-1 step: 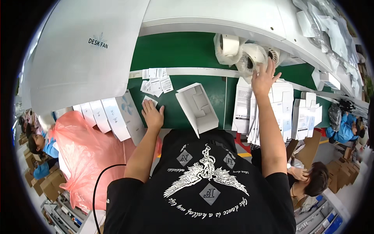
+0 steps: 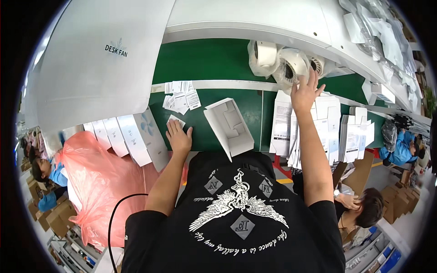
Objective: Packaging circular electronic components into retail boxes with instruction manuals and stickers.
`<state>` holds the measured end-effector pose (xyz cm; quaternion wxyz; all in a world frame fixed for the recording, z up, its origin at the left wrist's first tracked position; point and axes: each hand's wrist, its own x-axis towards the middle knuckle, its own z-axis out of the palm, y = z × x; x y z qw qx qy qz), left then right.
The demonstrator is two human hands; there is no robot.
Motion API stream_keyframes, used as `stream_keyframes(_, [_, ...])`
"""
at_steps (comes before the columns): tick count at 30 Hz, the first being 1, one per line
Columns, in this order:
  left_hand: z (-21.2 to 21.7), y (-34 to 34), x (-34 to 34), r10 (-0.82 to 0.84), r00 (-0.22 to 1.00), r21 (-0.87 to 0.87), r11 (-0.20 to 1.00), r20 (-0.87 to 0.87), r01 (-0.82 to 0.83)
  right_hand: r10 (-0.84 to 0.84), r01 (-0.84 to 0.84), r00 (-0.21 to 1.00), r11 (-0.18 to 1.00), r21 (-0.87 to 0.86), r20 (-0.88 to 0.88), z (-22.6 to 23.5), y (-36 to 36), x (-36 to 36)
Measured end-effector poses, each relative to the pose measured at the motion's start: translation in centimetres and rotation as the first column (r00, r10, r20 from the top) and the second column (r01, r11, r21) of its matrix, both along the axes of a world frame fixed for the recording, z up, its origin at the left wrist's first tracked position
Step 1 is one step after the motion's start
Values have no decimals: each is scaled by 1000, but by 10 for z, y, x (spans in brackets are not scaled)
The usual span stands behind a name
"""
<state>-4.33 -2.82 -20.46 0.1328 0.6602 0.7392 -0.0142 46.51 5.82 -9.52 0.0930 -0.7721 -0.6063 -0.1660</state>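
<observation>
My left hand [image 2: 179,137] lies flat on the green bench, fingers extended over the edge of a small white leaflet [image 2: 176,120]. A loose pile of similar printed leaflets [image 2: 183,98] sits just beyond it. Between my hands is an open white carton [image 2: 229,127] with inner flaps showing. My right hand [image 2: 305,96] reaches forward with spread fingers, their tips at a white round fan unit in a clear bag [image 2: 291,68]. Whether the fingertips touch the bag, I cannot tell. Two more bagged white units, one on the left [image 2: 265,57] and one on the right [image 2: 317,64], flank it.
Flat white printed cartons [image 2: 283,123] stand under my right forearm, with another stack [image 2: 355,136] farther right. White boxes [image 2: 132,136] and a pink plastic bag [image 2: 107,182] are at my left. A large white carton [image 2: 91,68] and a white shelf [image 2: 255,18] overhang the bench.
</observation>
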Motion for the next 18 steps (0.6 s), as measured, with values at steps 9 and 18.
stream_keyframes(9, [52, -51, -13, -433, 900, -114, 893, 57, 436, 196, -132, 962, 943, 306, -189, 43, 79, 20])
stream_keyframes(18, [-7, -92, -56, -524, 831, 285, 838, 186, 465, -68, 28, 988, 963, -270, -141, 20, 106, 21])
